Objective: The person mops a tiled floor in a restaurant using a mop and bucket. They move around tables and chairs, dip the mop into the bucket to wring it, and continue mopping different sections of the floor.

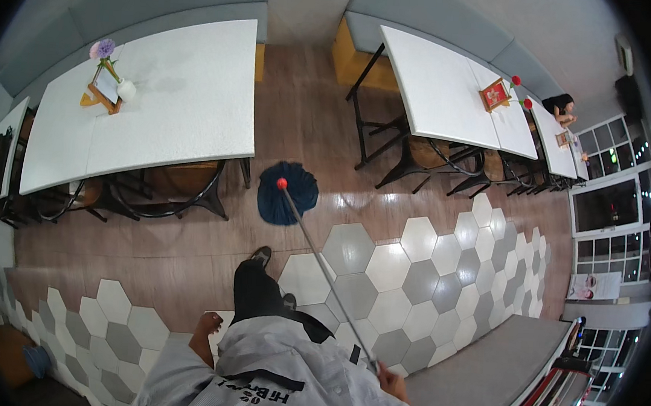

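My right hand (392, 381) is closed around the metal handle of a mop (329, 277), low at the right of my body. The handle slants away to a red joint (282, 183) on the dark blue mop head (297, 201), which lies spread on the wood-look floor between two tables. My left hand (210, 322) hangs beside my left hip, its fingers curled, with nothing visible in it; how tightly they are closed does not show.
White tables (185, 97) (452, 93) with black metal chairs (193, 194) stand ahead on both sides, backed by grey bench seats (363, 33). Hexagonal tiles (392, 267) meet the wood-look floor. A grey counter (481, 366) is at right. A person (561, 108) sits at a far table.
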A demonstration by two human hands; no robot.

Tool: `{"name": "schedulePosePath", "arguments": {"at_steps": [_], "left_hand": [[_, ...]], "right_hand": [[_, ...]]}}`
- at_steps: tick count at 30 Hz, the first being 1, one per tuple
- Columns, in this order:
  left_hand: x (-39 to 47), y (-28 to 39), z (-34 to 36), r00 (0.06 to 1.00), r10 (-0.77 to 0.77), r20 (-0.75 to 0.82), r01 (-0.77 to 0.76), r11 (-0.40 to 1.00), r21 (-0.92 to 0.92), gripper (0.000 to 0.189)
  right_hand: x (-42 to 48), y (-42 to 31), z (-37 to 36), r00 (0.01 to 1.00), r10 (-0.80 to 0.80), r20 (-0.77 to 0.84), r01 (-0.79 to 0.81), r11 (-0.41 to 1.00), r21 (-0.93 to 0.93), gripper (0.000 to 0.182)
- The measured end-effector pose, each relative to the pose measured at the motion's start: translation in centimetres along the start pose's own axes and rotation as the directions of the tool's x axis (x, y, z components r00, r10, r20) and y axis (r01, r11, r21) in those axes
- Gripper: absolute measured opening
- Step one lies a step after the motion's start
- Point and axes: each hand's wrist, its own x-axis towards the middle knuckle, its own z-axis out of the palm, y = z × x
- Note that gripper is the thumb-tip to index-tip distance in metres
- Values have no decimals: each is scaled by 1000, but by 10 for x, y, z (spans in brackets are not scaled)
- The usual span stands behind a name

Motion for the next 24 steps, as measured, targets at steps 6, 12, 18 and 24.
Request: {"name": "schedulePosePath", "arguments": {"at_steps": [6,12,18,24], "left_hand": [[64,30,-63,878,338,-338,-347,937,34,14],[27,118,-145,824,499,-269,-455,865,210,16],[-19,184,-159,709,685,-165,-481,642,597,20],[-36,203,-4,563,809,168,-585,247,773,45]], "right_hand": [[193,-244,-27,918,-306,-251,279,950,-136,41],[357,-436,-7,849,-383,-363,387,920,-64,39],[302,-383,84,855,-305,-420,358,932,52,39],[73,-180,169,970,74,-231,9,940,340,38]]}}
